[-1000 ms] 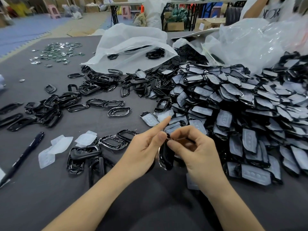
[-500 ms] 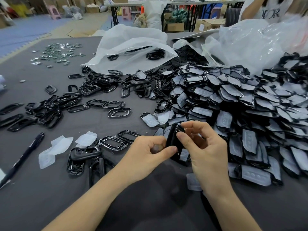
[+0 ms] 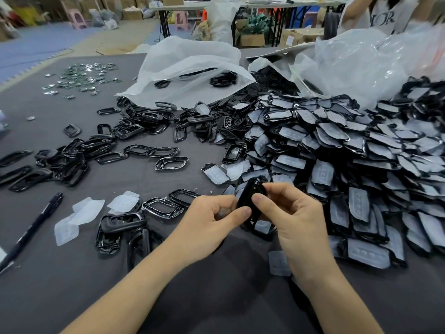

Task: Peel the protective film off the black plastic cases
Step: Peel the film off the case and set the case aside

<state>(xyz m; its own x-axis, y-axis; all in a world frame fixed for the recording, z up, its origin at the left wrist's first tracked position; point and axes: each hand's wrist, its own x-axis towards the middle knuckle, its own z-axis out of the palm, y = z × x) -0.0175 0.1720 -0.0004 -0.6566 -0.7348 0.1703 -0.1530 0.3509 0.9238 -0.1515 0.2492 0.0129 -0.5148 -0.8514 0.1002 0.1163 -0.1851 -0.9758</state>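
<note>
I've got L hand (image 3: 209, 220) + R hand (image 3: 291, 220) both pinching one black case (image 3: 248, 192) by its edges: light, stiff, slick shell, film corner prob. hidden under my thumbs.

A black pen (image 3: 31, 230) lies at the left of the grey table (image 3: 60, 297), shiny metal pieces (image 3: 81, 77) scattered at its far corner; a cardboard box (image 3: 252, 40) and pink stool (image 3: 77, 18) stand beyond
</note>
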